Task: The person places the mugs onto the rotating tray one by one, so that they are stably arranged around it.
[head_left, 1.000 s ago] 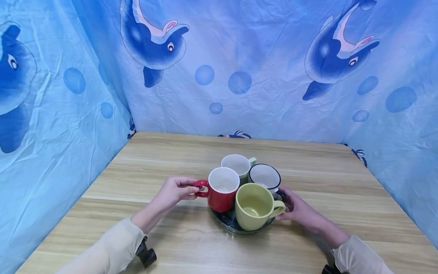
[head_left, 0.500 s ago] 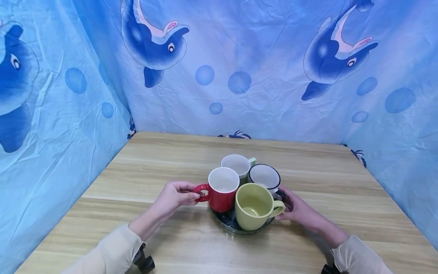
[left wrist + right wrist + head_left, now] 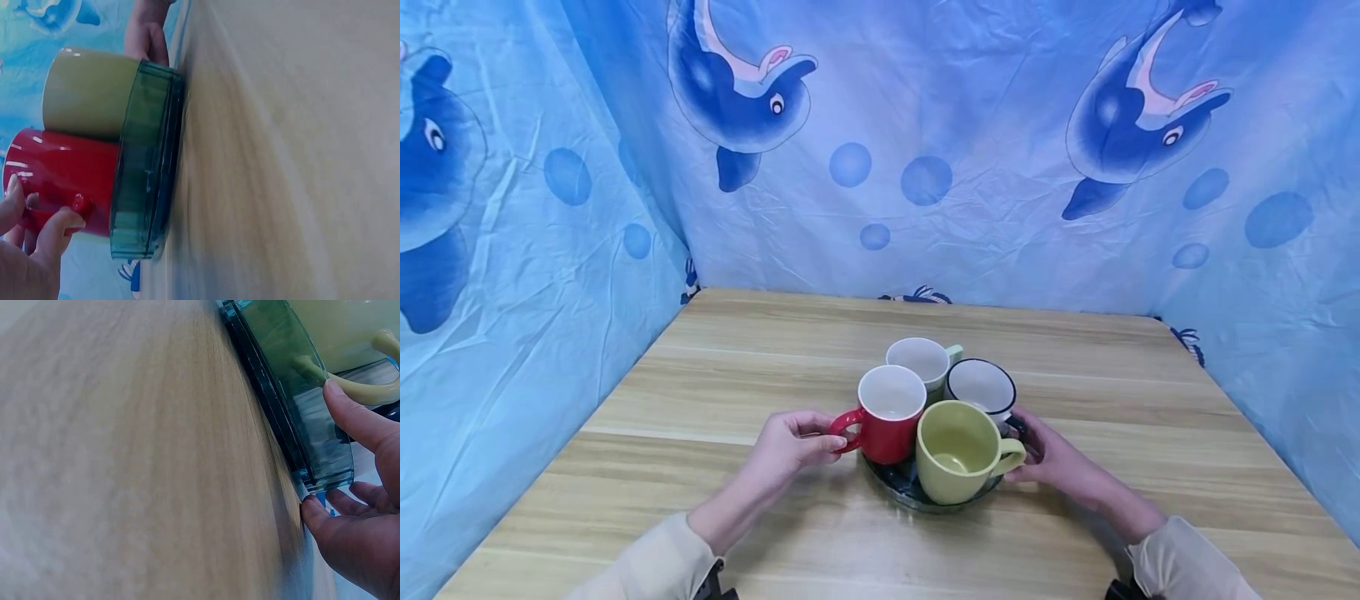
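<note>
My left hand (image 3: 792,450) pinches the handle of a red mug (image 3: 889,435) with a white inside. The mug stands at the left of a round dark green glass dish (image 3: 904,492), which carries several mugs. In the left wrist view, thumb and fingers close on the red handle (image 3: 40,219). My right hand (image 3: 1052,457) holds the dish at its right edge, one fingertip at the rim beside the yellow-green mug's handle (image 3: 365,394). That yellow-green mug (image 3: 951,475) stands in front. Behind it is a white mug (image 3: 981,387) with a black rim and handle, partly hidden.
A white-lined mug (image 3: 917,360) with a pale green handle stands at the back of the group. The dish sits mid-table on a wood-grain top (image 3: 775,350). A blue dolphin-print cloth (image 3: 887,108) encloses the back and sides.
My left hand has shifted toward me, swinging the red mug's handle forward so the mug turns in place. The right hand, the dish and the other mugs have stayed put.
</note>
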A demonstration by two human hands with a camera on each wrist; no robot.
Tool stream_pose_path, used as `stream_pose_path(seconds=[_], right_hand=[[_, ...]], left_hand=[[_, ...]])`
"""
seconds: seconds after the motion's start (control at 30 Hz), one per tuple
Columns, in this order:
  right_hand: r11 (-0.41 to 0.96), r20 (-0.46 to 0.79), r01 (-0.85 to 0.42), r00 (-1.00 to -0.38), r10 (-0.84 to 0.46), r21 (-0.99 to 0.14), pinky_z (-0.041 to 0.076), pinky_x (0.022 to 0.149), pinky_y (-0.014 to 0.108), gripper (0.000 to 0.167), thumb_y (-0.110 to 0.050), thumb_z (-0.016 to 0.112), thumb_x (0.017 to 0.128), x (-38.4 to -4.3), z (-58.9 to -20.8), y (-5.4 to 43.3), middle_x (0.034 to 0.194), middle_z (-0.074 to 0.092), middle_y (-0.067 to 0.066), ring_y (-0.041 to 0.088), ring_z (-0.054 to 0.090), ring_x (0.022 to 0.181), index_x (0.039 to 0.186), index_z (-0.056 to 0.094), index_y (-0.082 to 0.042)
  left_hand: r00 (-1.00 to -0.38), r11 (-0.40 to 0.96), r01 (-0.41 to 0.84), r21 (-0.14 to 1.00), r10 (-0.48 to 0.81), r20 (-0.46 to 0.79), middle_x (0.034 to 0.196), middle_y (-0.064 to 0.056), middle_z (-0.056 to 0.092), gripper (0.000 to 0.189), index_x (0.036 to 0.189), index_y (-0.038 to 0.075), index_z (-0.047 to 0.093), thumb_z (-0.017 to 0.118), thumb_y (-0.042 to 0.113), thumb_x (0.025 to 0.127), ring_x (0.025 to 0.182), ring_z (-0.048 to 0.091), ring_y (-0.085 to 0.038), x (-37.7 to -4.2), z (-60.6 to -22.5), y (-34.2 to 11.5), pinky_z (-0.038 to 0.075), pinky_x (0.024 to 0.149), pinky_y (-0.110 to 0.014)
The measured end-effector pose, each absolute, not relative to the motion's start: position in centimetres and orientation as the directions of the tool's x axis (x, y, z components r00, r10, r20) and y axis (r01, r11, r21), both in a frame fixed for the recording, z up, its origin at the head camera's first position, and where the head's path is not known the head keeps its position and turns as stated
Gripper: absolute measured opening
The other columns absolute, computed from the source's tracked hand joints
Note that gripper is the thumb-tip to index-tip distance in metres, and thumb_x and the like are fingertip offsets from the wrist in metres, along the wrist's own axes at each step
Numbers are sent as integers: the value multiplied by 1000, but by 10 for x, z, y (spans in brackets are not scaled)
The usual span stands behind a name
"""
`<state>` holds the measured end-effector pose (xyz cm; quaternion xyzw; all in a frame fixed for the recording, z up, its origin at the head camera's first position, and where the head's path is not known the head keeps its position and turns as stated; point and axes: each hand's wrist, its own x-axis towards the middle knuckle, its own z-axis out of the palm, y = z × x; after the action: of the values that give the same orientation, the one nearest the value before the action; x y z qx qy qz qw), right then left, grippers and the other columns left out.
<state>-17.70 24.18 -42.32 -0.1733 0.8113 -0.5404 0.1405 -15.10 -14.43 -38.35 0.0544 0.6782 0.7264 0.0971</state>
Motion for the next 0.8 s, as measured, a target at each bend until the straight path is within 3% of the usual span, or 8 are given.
stream_pose_path(seconds=[0.07, 0.33, 0.6, 0.8], right_hand=[[359, -42, -129, -901, -431, -924, 22, 114, 60, 106, -7, 79, 74, -177, -423, 241, 152, 23, 36, 53, 21, 141, 152, 8, 5], [356, -45, -122, -903, -428, -927, 21, 114, 60, 107, -7, 79, 74, -176, -420, 240, 152, 20, 38, 54, 18, 142, 151, 6, 7], [353, -59, -105, -904, -425, -930, 20, 114, 60, 107, -6, 79, 74, -176, -419, 240, 153, 19, 37, 54, 17, 142, 152, 6, 5], [350, -51, -113, -903, -427, -930, 21, 114, 59, 107, -6, 79, 74, -176, -419, 240, 152, 20, 37, 54, 19, 142, 152, 7, 5]], left_hand=[[-980, -73, -75, 994, 192, -60, 89, -2, 74, 20, 101, -7, 70, 72, -5, 80, 79, 71, -10, -148, -383, -142, 61, 72, -25], [-990, -104, -104, 989, 102, -93, 89, -4, 73, 33, 109, -18, 62, 71, -5, 81, 78, 70, -11, -136, -378, -131, 61, 76, -30], [-992, -125, -115, 986, 74, -106, 86, -2, 72, 28, 106, -16, 64, 71, -4, 82, 76, 71, -10, -130, -377, -124, 62, 74, -29], [-986, -137, -130, 982, 124, -113, 80, -1, 73, 19, 98, -12, 67, 71, -4, 81, 77, 70, -10, -125, -384, -114, 61, 73, -28]])
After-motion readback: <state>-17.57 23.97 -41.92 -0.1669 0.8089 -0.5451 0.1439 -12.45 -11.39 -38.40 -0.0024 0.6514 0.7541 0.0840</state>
